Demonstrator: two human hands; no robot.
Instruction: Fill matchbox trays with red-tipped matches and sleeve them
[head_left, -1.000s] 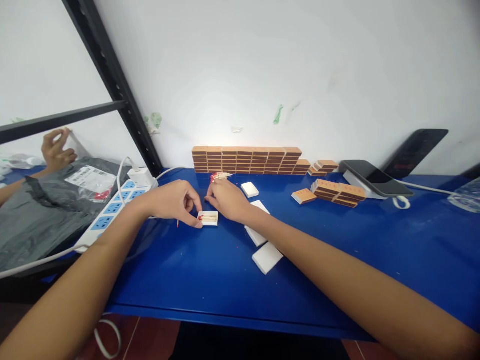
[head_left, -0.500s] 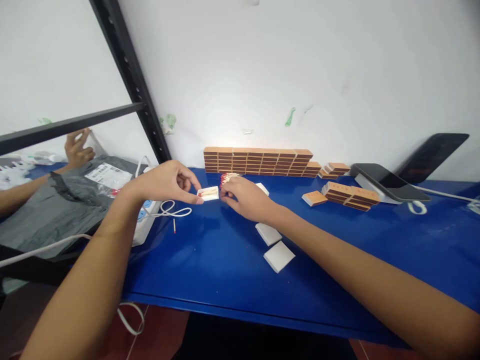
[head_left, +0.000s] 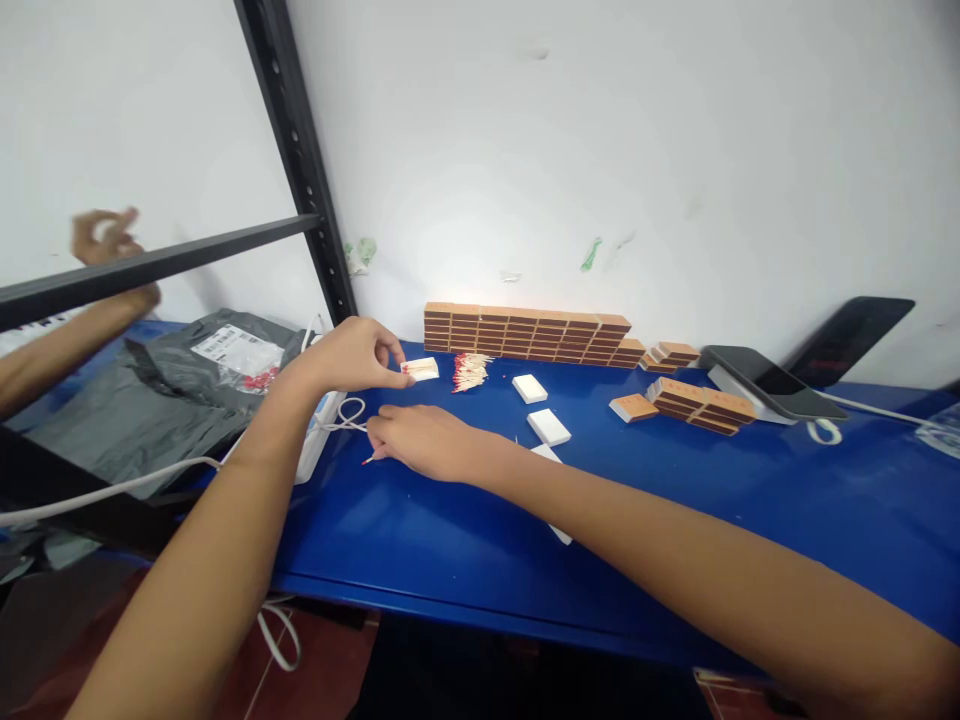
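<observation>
Left hand [head_left: 360, 355] pinches a matchbox tray [head_left: 428, 376] near the rear edge of the worktop [head_left: 450, 540]; right hand [head_left: 424, 440], farther forward, pinches one match [head_left: 367, 461].

right hand [head_left: 424, 441] moved from match pile [head_left: 471, 372] to loose matchstick [head_left: 367, 461], now pinched aslant, matchbox tray [head_left: 421, 370] in left hand [head_left: 356, 355] farther back, co-worker's hand [head_left: 105, 237] risen above rack bar [head_left: 225, 248]

No legible text anywhere.
</observation>
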